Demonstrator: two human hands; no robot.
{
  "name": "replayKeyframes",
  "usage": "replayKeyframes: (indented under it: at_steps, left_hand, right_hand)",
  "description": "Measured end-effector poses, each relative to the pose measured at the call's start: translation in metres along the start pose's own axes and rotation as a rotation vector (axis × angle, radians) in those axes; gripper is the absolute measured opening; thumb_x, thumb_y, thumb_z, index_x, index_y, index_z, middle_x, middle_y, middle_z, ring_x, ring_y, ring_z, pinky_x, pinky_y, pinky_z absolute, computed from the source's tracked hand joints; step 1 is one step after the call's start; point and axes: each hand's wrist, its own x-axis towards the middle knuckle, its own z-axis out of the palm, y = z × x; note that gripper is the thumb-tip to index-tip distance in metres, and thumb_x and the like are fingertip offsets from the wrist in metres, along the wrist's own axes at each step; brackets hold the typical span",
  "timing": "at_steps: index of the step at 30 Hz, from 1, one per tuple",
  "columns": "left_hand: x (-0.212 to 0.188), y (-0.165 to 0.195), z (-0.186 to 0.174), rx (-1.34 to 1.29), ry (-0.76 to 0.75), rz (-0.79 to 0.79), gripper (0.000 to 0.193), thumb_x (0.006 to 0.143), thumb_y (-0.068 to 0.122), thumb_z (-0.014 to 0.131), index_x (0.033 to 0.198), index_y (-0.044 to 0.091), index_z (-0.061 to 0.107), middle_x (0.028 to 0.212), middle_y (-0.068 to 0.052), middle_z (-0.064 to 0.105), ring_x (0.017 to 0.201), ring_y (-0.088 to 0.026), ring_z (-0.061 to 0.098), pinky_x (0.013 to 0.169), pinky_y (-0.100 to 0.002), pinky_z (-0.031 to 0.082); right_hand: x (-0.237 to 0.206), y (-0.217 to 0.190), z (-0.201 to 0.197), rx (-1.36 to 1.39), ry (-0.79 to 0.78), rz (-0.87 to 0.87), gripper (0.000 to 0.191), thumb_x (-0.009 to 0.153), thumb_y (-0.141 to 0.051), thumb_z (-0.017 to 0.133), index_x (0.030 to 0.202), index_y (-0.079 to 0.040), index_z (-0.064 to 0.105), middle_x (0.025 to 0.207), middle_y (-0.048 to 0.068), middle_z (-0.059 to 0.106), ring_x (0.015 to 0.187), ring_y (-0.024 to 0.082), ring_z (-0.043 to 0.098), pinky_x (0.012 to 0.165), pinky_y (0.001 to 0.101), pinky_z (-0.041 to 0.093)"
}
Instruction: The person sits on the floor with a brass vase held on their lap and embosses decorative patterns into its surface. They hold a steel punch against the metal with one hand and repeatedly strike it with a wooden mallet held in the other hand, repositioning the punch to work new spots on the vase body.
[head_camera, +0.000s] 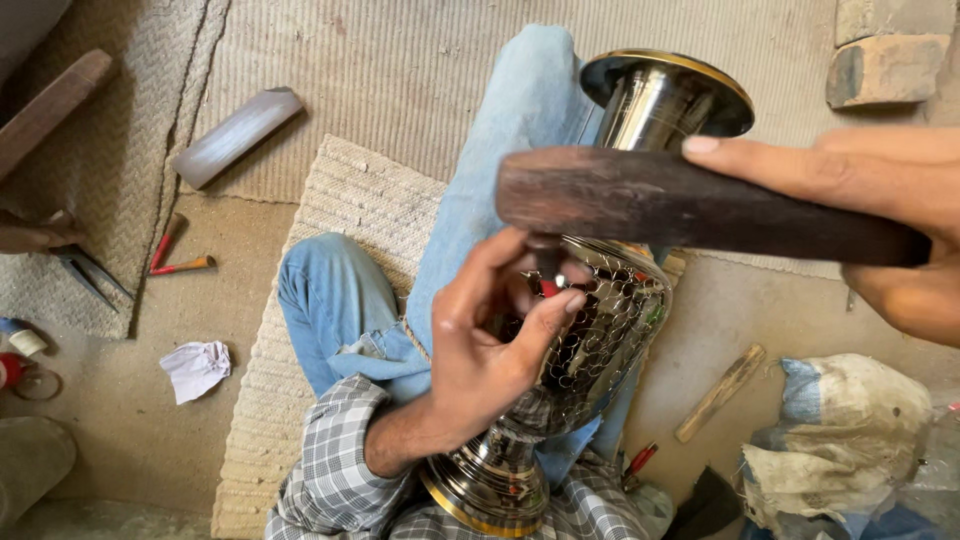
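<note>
My left hand (490, 340) pinches a small dark punch (546, 262), grip clamped on it, tip set against the vase (600, 330). Punch stands roughly upright to the vase wall, its top end toward the mallet. My right hand (880, 215) has its grip clamped on a dark wooden mallet (690, 205); the mallet's long axis runs left-right across the view, blunt end at left, just above the punch head.

The metal vase lies across my lap, long axis near vertical in view, gold-rimmed mouth (668, 90) pointing away from me, foot (490, 490) toward my body. Body shows engraved netlike pattern. It rests on my jeans-clad leg (480, 190).

Floor: woven mats (330, 200), bare dusty concrete. Left: wooden block (238, 135), 2 small red-handled tools (178, 255), crumpled paper (196, 368). Right: wooden stick (720, 392), cloth sack (840, 440), stone bricks (885, 60).
</note>
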Motion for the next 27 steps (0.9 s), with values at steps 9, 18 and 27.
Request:
replayKeyframes:
  at_steps: [9, 18, 27]
  left_hand:
    - [-0.016, -0.014, 0.0, -0.196, 0.175, 0.027, 0.05, 0.1, -0.013, 0.07, 0.136, 0.004, 0.039, 0.102, -0.012, 0.064, 0.079, -0.007, 0.062, 0.069, -0.02, 0.055]
    - [-0.017, -0.018, -0.007, -0.066, 0.127, 0.055, 0.044, 0.099, -0.009, 0.075, 0.128, 0.002, 0.043, 0.103, -0.01, 0.069, 0.075, -0.004, 0.056, 0.066, -0.019, 0.051]
    - [0.003, 0.002, -0.014, -0.009, -0.152, 0.001, 0.045, 0.101, 0.003, 0.074, 0.142, -0.003, 0.055, 0.114, -0.013, 0.075, 0.088, -0.007, 0.069, 0.069, -0.018, 0.056]
  right_hand:
    - [0.02, 0.001, -0.017, -0.083, -0.005, -0.063, 0.099, 0.066, 0.011, 0.059, 0.154, -0.033, 0.046, 0.082, 0.0, 0.062, 0.058, 0.011, 0.055, 0.057, 0.0304, 0.046]
    - [0.018, -0.03, -0.016, -0.117, -0.054, -0.139, 0.105, 0.063, 0.007, 0.062, 0.156, -0.038, 0.042, 0.08, -0.001, 0.057, 0.054, 0.009, 0.052, 0.055, 0.0301, 0.044]
    - [-0.008, 0.006, 0.003, 0.151, -0.059, 0.023, 0.108, 0.067, 0.015, 0.056, 0.162, -0.031, 0.037, 0.093, -0.001, 0.066, 0.048, 0.011, 0.047, 0.044, 0.0271, 0.041]
